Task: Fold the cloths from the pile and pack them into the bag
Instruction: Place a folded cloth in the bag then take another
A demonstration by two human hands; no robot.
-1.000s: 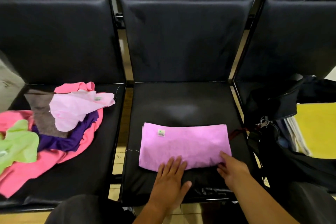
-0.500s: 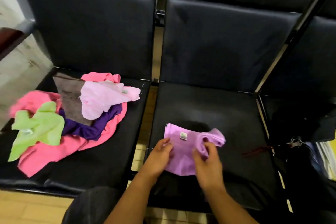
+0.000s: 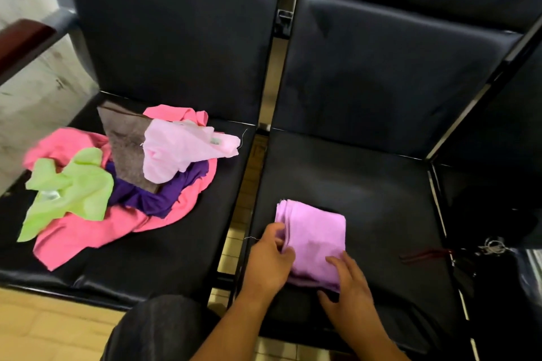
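left hand [image 3: 268,258] grips cloth [image 3: 316,231], right hand [image 3: 350,287] flat

One folded lilac cloth [image 3: 315,240] lies between left hand [image 3: 268,261] and right hand [image 3: 349,287]; five loose cloths [image 3: 117,184] lie left of both

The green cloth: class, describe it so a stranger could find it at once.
Look at the left black seat, where a pile of cloths lies. The green cloth sits at its left edge. It is the only lime piece there.
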